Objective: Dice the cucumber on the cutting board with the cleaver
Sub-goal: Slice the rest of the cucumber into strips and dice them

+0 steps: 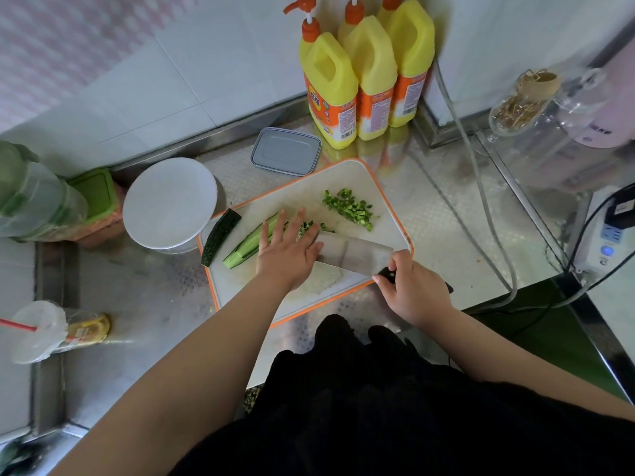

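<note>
A white cutting board with an orange rim lies on the steel counter. My left hand presses flat, fingers spread, on a bundle of long cucumber strips. My right hand grips the black handle of the cleaver, whose broad blade lies against my left fingers over the strips' cut end. A dark cucumber piece rests at the board's left edge. A pile of diced cucumber sits at the board's far side.
A white bowl stands left of the board, a grey lidded box behind it. Three yellow bottles line the wall. A plastic cup with a straw lies at left. Cables and a power strip are at right.
</note>
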